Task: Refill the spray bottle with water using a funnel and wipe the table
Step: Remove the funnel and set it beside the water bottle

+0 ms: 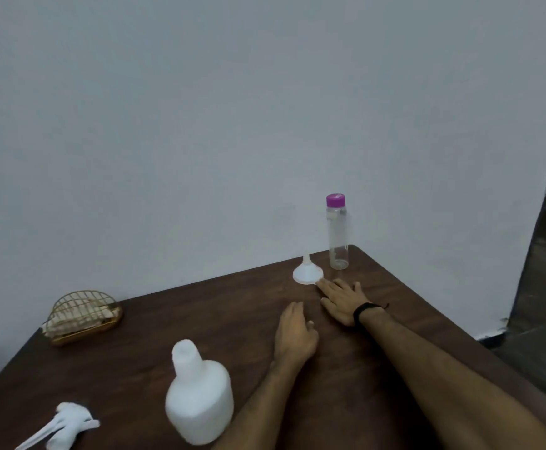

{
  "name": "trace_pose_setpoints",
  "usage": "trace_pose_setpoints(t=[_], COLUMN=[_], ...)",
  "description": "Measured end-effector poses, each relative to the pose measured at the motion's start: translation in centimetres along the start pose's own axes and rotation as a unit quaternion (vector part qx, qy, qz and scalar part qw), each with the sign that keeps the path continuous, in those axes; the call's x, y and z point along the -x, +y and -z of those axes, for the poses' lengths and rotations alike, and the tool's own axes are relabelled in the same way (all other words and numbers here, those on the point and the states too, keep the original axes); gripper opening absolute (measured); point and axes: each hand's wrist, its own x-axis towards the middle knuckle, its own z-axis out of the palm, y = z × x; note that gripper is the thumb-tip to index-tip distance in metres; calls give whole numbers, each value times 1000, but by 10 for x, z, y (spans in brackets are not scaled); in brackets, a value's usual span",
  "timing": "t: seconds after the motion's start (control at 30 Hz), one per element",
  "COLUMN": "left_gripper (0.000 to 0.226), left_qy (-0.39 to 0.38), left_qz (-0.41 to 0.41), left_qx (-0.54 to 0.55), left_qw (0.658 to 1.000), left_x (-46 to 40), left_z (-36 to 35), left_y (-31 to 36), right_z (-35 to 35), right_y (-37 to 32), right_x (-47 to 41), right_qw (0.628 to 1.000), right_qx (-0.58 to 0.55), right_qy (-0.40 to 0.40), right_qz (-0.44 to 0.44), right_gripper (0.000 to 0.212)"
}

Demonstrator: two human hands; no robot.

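Spray bottle (199, 396) seen uncapped, upright at near table (155, 323) edge; trigger head (60, 425) laid left of it. Funnel (308, 273) inverted near capped water bottle (337, 231), touched by extended fingertips of right hand (343, 301). Left hand (294, 334) rested flat, fingers loosely open.

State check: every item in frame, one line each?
White plastic spray bottle: upright, uncapped.
White trigger sprayer head: off, lying flat.
White plastic funnel: inverted, spout up.
Clear purple-capped bottle: upright, capped.
Right hand: open, fingertips at funnel.
Left hand: open, empty.
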Motion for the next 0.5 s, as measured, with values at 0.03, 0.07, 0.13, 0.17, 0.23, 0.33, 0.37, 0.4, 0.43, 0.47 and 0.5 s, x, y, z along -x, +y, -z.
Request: trace_pose_setpoints(t=[0.03,0.07,0.13,0.17,0.23,0.33,0.37,0.4,0.43,0.47,0.5], left_gripper=[59,59,59,58,57,55,53,51,49,50,52], left_qy=[-3,-6,-9,-10,-10,-11,-12,-10,-6,-5,-7], left_qz=[-10,-20,-36,-39,-48,-58,-63,-70,-77,-83,-87], left_qx=[-7,-12,-21,-26,-33,-37,-31,-23,-18,-14,-13], left_qw=[1000,1000,999,999,998,998,997,997,997,996,996], left_x=[7,14,25,30,38,64,74,85,96,107,118], left_z=[0,1,1,2,6,14,17,20,23,28,32], left_y=[-2,-4,-7,-8,-10,-11,-10,-11,-11,-11,-12], right_z=[0,0,-1,-1,-2,-9,-12,-13,-15,-16,-18], right_y=[0,-1,-5,-8,-16,-30,-35,-42,-49,-58,-67], right_x=[1,3,6,10,18,42,50,59,67,74,80], right_qw=[1000,1000,1000,1000,1000,1000,999,998,996,993,990], right_qx=[2,4,9,8,-2,-19,-32,-50,-68,-88,-113], right_qy=[-5,-9,-5,-4,4,21,27,37,47,55,57], right_qz=[-2,-6,-16,-20,-20,-2,8,21,35,50,61], right_gripper=[57,58,60,61,63,65,66,67,68,70,72])
